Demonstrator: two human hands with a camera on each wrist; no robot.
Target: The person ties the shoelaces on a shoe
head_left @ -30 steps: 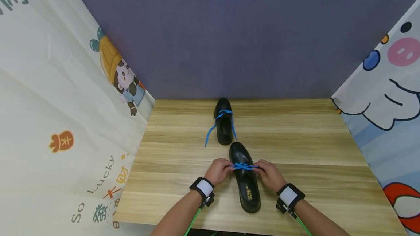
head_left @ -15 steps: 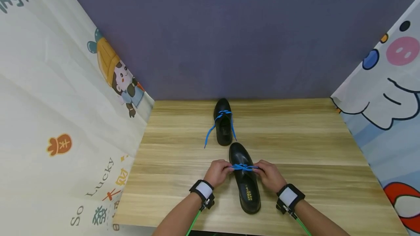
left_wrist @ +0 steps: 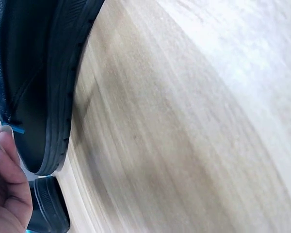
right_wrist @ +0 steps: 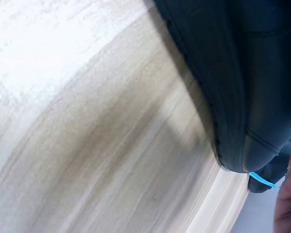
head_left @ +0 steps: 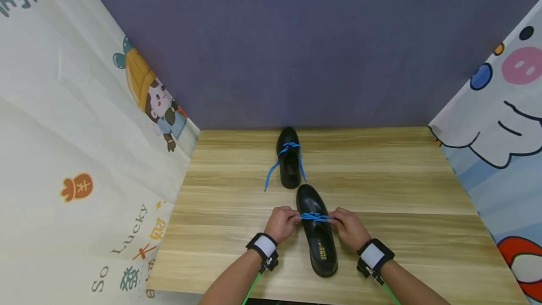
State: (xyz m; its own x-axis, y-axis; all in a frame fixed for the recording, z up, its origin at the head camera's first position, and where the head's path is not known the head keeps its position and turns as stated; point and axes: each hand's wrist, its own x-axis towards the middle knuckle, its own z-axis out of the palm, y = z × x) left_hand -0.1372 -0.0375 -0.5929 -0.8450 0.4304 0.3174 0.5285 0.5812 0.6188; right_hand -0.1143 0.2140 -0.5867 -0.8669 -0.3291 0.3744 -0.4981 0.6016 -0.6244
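A: In the head view, where is your near shoe (head_left: 320, 251) lying?

B: It is resting sole-down on the wooden table (head_left: 402, 173), between your hands, its heel facing you. Your left hand (head_left: 281, 222) is pinching the blue laces (head_left: 313, 216) at one side of it, and your right hand (head_left: 350, 229) is pinching them at the other, so they are spanning the shoe's upper.

A: And beyond that?

B: The far shoe (head_left: 290, 175) is sitting just past the near one's toe, its own lace (head_left: 272, 173) trailing loose on both sides. A dark panel (head_left: 288, 51) is standing behind the table.

A: What is your left wrist view showing?

B: Your fingertips are pressing together at the lower left, a short piece of blue lace showing right beside them. The near shoe's side is filling the upper left, and the other shoe is peeking out below.

A: And your right wrist view?

B: The near shoe is slanting across the upper right. Only part of your hand is appearing at the edge, so you cannot tell its grip from there. A blue strip (right_wrist: 263, 180) is stretching near the toe.
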